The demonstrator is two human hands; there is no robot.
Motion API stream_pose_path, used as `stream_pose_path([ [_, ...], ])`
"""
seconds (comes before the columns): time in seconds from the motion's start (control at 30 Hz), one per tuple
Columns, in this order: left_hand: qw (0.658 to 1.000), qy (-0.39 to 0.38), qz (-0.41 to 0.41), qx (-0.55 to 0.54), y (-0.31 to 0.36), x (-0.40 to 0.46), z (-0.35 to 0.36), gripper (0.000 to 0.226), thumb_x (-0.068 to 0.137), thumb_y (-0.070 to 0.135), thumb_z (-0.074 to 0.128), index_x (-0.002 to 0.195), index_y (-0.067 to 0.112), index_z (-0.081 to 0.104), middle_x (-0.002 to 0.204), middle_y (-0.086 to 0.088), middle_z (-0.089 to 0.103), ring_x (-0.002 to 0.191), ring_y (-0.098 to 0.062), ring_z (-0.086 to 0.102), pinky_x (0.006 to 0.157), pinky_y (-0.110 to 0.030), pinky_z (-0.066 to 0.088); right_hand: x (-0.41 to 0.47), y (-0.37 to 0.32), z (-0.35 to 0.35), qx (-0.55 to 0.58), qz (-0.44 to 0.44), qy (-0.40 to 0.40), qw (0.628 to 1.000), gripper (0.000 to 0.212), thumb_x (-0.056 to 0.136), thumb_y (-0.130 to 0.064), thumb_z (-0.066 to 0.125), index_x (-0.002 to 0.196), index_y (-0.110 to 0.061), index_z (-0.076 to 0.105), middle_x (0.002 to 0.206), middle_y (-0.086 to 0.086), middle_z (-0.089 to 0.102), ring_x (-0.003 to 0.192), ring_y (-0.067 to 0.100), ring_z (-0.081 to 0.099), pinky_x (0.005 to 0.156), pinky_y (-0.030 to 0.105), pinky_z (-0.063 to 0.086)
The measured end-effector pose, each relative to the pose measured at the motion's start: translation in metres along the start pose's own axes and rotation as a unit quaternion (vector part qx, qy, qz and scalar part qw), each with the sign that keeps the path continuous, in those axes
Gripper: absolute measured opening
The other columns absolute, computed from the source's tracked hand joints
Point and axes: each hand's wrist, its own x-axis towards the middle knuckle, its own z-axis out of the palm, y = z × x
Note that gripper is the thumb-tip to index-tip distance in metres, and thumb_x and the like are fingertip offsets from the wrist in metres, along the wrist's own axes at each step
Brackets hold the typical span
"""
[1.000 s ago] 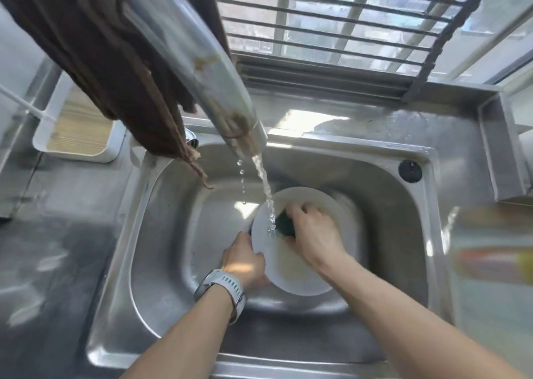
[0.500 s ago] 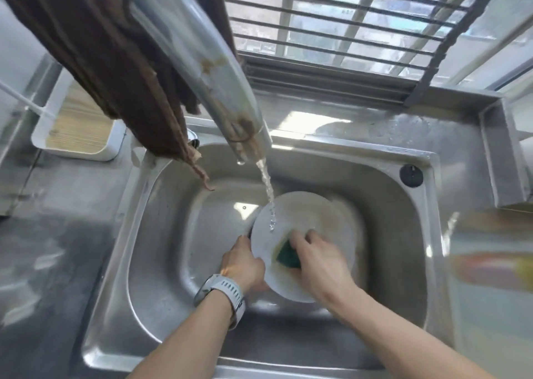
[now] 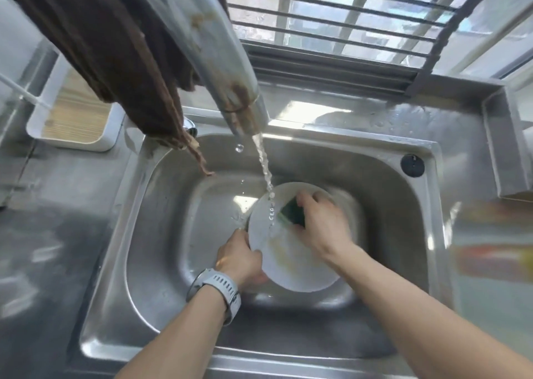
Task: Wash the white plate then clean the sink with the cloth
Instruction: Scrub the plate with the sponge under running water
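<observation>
Over the steel sink point(image 3: 161, 205), the white plate point(image 3: 291, 263) is held tilted above the basin floor, and a thin stream of water point(image 3: 266, 173) from the faucet spout point(image 3: 219, 61) falls onto its upper left part. At the plate's lower left edge the left hand point(image 3: 239, 259) is closed around the rim, thumb on the plate's face; a grey watch point(image 3: 216, 287) sits on that wrist just below the hand. Up and to the right of it, the right hand point(image 3: 323, 225) lies on the plate's upper part, its fingers curled down onto a green sponge point(image 3: 292, 212) that it presses flat against the plate, just right of where the water lands. A faint yellowish smear shows on the plate below the sponge. Far above the left hand a brown cloth point(image 3: 115, 55) hangs draped over the faucet, its frayed end dangling over the sink's back left corner, well apart from both hands. Left of the cloth, a white tray point(image 3: 112, 130) rests on the steel table point(image 3: 52, 220). Beyond the right hand, a black round plug point(image 3: 412, 165) sits in the sink's back right corner.
</observation>
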Motion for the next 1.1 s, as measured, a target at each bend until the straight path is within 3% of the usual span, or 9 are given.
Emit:
stream_pose_path([
  [0.07, 1.000, 0.008, 0.004, 0.012, 0.004, -0.004, -0.002, 0.019, 0.077, 0.023, 0.058, 0.096, 0.025, 0.054, 0.104, -0.005, 0.070, 0.096, -0.034, 0.071, 0.083, -0.046, 0.063, -0.028, 0.016, -0.004, -0.045, 0.028, 0.005, 0.999, 0.038, 0.084, -0.037, 0.065, 0.113, -0.018, 0.049, 0.099, 0.008, 0.059, 0.085, 0.034, 0.062, 0.059, 0.034, 0.040],
  [0.23, 1.000, -0.001, -0.006, -0.013, -0.002, -0.003, 0.001, 0.028, 0.068, 0.027, 0.058, 0.096, 0.028, 0.058, 0.102, -0.006, 0.072, 0.093, -0.035, 0.073, 0.080, -0.048, 0.064, -0.028, -0.038, 0.009, 0.038, -0.107, -0.045, 0.993, 0.043, 0.079, -0.042, 0.058, 0.113, -0.015, 0.052, 0.098, 0.010, 0.056, 0.087, 0.034, 0.058, 0.066, 0.043, 0.050],
  [0.33, 1.000, -0.003, -0.002, 0.002, -0.002, -0.001, -0.005, 0.042, 0.071, 0.025, 0.060, 0.113, 0.030, 0.060, 0.112, -0.003, 0.073, 0.102, -0.035, 0.071, 0.087, -0.048, 0.063, 0.005, -0.011, -0.003, 0.017, -0.046, -0.012, 0.999, 0.038, 0.080, -0.025, 0.069, 0.113, -0.015, 0.054, 0.101, 0.012, 0.059, 0.091, 0.037, 0.059, 0.068, 0.043, 0.050],
  [0.43, 1.000, 0.005, -0.004, 0.002, 0.002, -0.005, -0.010, 0.034, 0.084, 0.017, 0.062, 0.117, 0.027, 0.058, 0.117, -0.003, 0.071, 0.105, -0.034, 0.069, 0.092, -0.047, 0.061, -0.043, 0.016, -0.008, -0.061, 0.016, -0.009, 0.998, 0.038, 0.082, -0.030, 0.067, 0.115, -0.016, 0.052, 0.102, 0.007, 0.061, 0.096, 0.032, 0.056, 0.064, 0.036, 0.041],
  [0.6, 1.000, -0.020, 0.003, -0.014, 0.000, -0.009, -0.003, 0.038, 0.067, 0.027, 0.061, 0.104, 0.033, 0.057, 0.105, -0.001, 0.073, 0.093, -0.033, 0.074, 0.080, -0.047, 0.064, -0.021, -0.042, 0.015, 0.024, -0.111, -0.020, 0.993, 0.036, 0.082, -0.037, 0.066, 0.109, -0.017, 0.053, 0.096, 0.007, 0.059, 0.090, 0.033, 0.055, 0.064, 0.038, 0.043],
  [0.77, 0.999, -0.033, -0.014, -0.029, 0.003, -0.010, -0.008, 0.040, 0.073, 0.019, 0.061, 0.108, 0.036, 0.056, 0.112, 0.002, 0.071, 0.095, -0.035, 0.074, 0.082, -0.048, 0.064, -0.022, 0.014, -0.004, -0.050, 0.018, 0.016, 0.998, 0.038, 0.083, -0.037, 0.068, 0.110, -0.018, 0.051, 0.098, 0.006, 0.063, 0.090, 0.034, 0.062, 0.061, 0.034, 0.041],
  [0.87, 0.999, -0.033, -0.012, -0.032, -0.013, 0.010, 0.003, 0.043, 0.062, 0.027, 0.060, 0.103, 0.041, 0.059, 0.100, 0.004, 0.075, 0.090, -0.032, 0.075, 0.077, -0.048, 0.065, -0.059, -0.016, 0.006, -0.023, -0.061, -0.041, 0.997, 0.037, 0.082, -0.039, 0.063, 0.108, -0.017, 0.048, 0.095, 0.005, 0.056, 0.085, 0.032, 0.060, 0.064, 0.039, 0.049],
  [0.93, 0.999, -0.030, -0.015, -0.038, -0.016, 0.015, 0.007, 0.038, 0.060, 0.030, 0.060, 0.096, 0.044, 0.060, 0.095, 0.002, 0.076, 0.086, -0.032, 0.076, 0.074, -0.048, 0.065, -0.030, -0.038, 0.012, 0.020, -0.106, -0.013, 0.994, 0.035, 0.082, -0.038, 0.066, 0.105, -0.016, 0.052, 0.093, 0.007, 0.056, 0.084, 0.033, 0.057, 0.061, 0.038, 0.044],
  [1.1, 0.997, -0.035, -0.010, -0.062, 0.006, -0.011, -0.009, 0.034, 0.083, 0.001, 0.057, 0.095, 0.032, 0.060, 0.102, 0.004, 0.070, 0.097, -0.037, 0.072, 0.078, -0.051, 0.065, -0.007, 0.011, -0.007, -0.040, 0.021, 0.015, 0.999, 0.038, 0.082, -0.031, 0.065, 0.115, -0.018, 0.051, 0.102, 0.009, 0.061, 0.092, 0.036, 0.061, 0.062, 0.036, 0.043],
])
